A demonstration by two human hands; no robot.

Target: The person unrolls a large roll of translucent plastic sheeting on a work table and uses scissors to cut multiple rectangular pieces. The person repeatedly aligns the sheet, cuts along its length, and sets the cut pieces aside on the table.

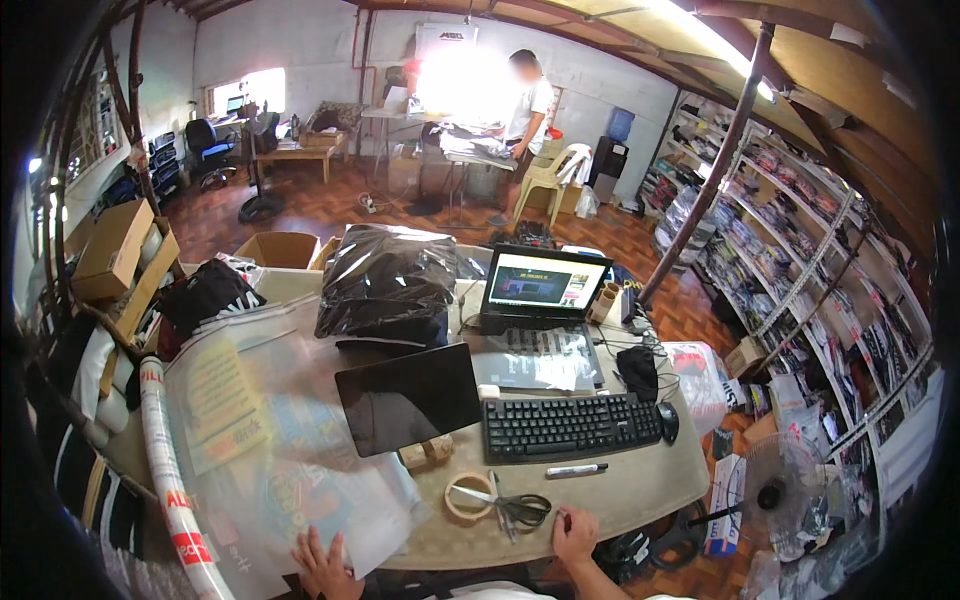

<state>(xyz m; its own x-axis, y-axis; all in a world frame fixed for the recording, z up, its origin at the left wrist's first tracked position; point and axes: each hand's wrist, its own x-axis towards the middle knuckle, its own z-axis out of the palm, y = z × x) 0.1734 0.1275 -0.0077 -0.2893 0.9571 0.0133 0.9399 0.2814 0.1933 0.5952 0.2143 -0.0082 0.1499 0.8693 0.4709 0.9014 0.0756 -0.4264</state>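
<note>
My left hand (327,564) lies flat with fingers spread on a stack of printed translucent sheets (300,420) at the table's left side. Loosely curled, my right hand (574,534) rests at the front edge of the table (480,546), and I see no object in it. Just left of that hand lie black-handled scissors (528,510), their blades across a roll of tan tape (459,511). A thin rod-like tool (501,516) passes under the scissors. Above the right hand is a capped marker (576,471).
A black keyboard (570,427), mouse (667,423), open laptop (546,285) and tilted black tablet-like panel (409,399) occupy the table. Dark plastic-wrapped goods (388,281) stand behind. A printed roll (169,465) borders the left; a fan (772,495) stands right. Another person (529,109) stands at a far table.
</note>
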